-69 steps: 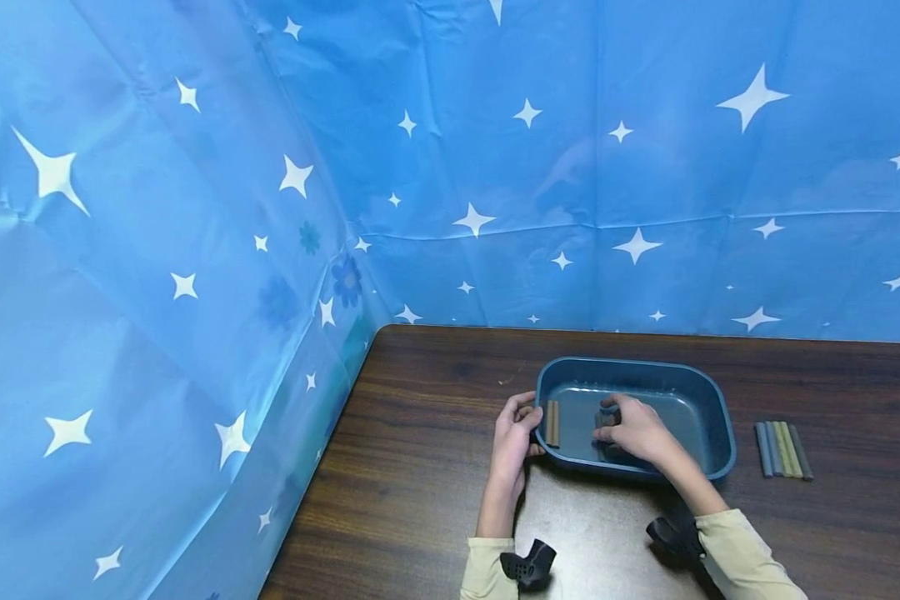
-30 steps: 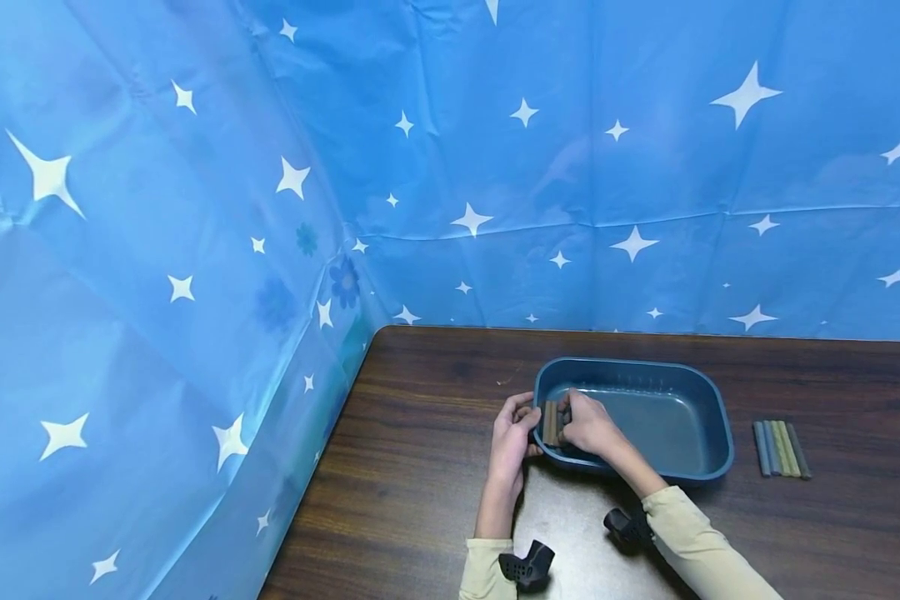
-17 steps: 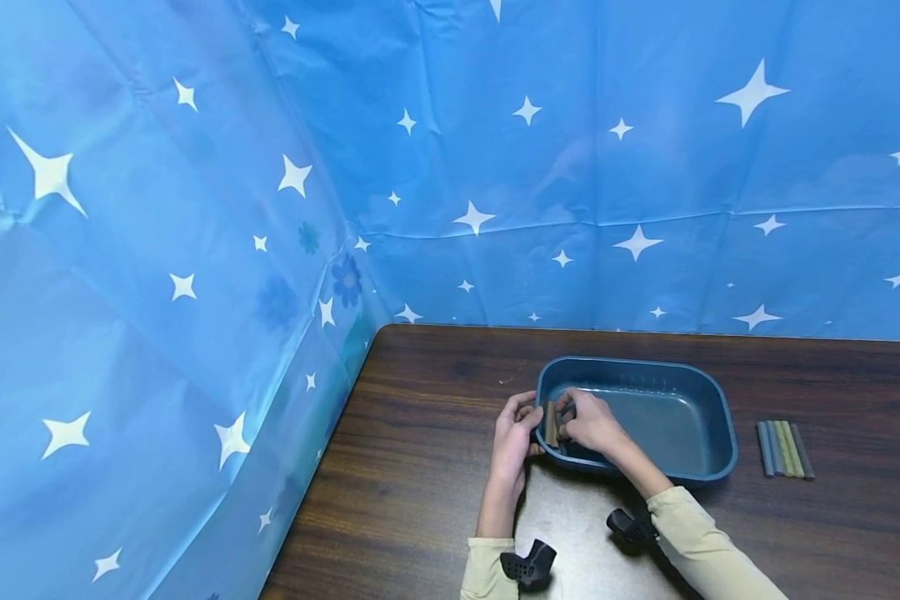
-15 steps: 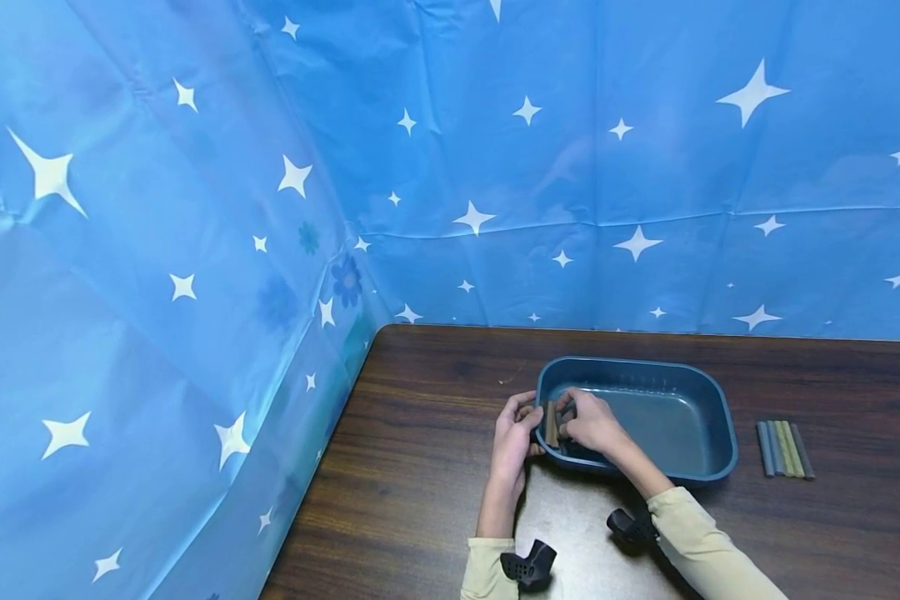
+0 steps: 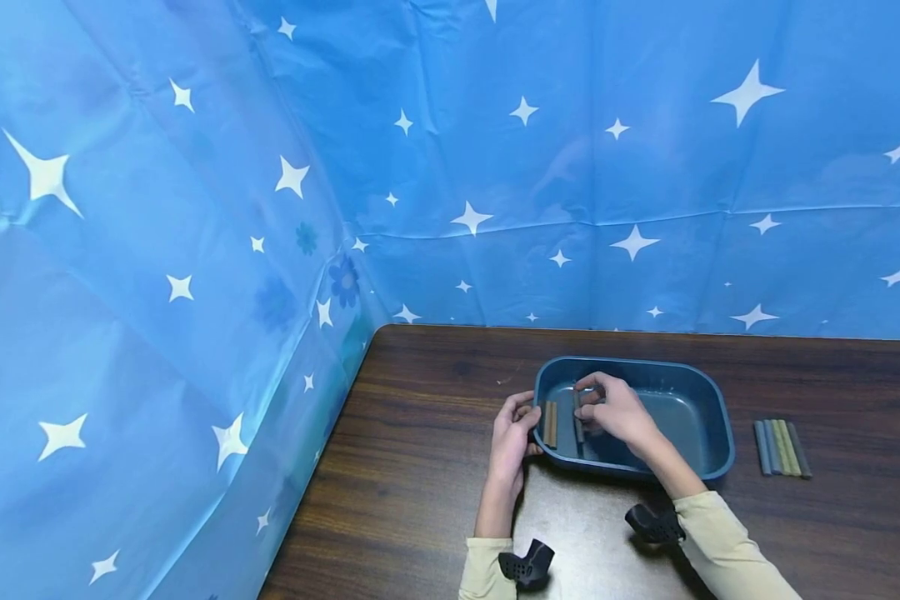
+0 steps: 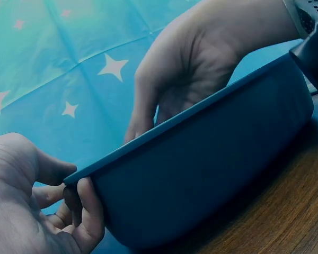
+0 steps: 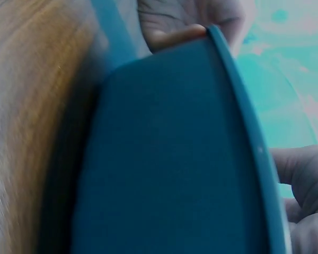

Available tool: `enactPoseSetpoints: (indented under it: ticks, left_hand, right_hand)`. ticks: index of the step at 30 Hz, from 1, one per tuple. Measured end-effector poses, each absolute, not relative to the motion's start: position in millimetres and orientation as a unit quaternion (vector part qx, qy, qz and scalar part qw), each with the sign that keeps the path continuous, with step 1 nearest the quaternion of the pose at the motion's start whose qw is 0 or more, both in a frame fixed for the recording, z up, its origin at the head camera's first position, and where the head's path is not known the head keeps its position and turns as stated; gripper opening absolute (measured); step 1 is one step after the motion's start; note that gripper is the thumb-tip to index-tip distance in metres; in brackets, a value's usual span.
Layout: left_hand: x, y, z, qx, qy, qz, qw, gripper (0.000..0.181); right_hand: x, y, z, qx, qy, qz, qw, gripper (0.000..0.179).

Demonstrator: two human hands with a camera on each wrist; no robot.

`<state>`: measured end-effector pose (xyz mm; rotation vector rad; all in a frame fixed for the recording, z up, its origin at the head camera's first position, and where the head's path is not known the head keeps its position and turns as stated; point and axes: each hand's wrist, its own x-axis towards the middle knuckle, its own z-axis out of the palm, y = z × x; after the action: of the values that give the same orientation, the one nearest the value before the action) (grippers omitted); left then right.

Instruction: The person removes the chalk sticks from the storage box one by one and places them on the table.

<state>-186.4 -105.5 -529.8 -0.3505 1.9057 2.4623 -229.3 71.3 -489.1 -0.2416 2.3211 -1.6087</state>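
Note:
My left hand (image 5: pixel 512 442) grips the left end of a blue plastic tub (image 5: pixel 645 363), thumb over the rim and fingers bent against the outer wall, as the left wrist view shows. Inside the tub, my right hand (image 5: pixel 621 413) pinches a slim dark grey stick (image 5: pixel 579 432) between thumb and fingers. Two brown sticks (image 5: pixel 551 425) lie side by side against the tub's left wall, a small gap from the grey one. In both wrist views the tub's wall hides the sticks and the right fingertips.
Right of the tub, a row of several sticks (image 5: pixel 783 448) in blue, yellow-green and dark grey lies on the dark wooden table (image 5: pixel 420 467). A blue star-patterned sheet (image 5: pixel 540 167) hangs behind and to the left.
The right hand first carried the dark stick left, up against the brown sticks. Since then, hand and stick have shifted slightly right, opening a gap. The left hand has stayed on the rim.

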Motion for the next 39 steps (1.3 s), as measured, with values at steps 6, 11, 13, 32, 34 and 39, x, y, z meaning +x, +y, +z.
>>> enactPoseSetpoints:
  ticks: [6,11,13,32,34,39]
  left_hand:
    - [-187.1,-104.1,-530.8,-0.112,0.611,0.784,-0.007,0.037]
    - [-188.7,-103.4,-531.9,-0.113,0.611,0.783,-0.008,0.037]
    - [-189.0,-103.1,-531.9,-0.114,0.612,0.783,-0.007,0.037]
    - [-189.2,-103.4,-532.7,-0.111,0.622,0.775,-0.009,0.036]
    - [-189.2,-103.2,-532.8,-0.112,0.622,0.775,-0.008,0.036]
    - [-190.2,-102.3,-533.3,-0.111,0.622,0.775,-0.013,0.037]
  right_hand:
    - [-229.3,90.9,-480.9,-0.087,0.796,-0.580,0.152,0.040]
    - [-228.2,110.0,-473.8,-0.088,0.785,-0.596,0.148,0.042]
    - [-227.3,118.3,-470.8,-0.085,0.786,-0.595,0.143,0.043]
    - [-219.8,186.6,-465.9,-0.060,0.799,-0.588,0.111,0.048]
    - [-218.5,193.1,-467.5,-0.058,0.800,-0.587,0.109,0.048]
    - [-216.3,210.2,-471.7,-0.043,0.802,-0.586,0.108,0.051]
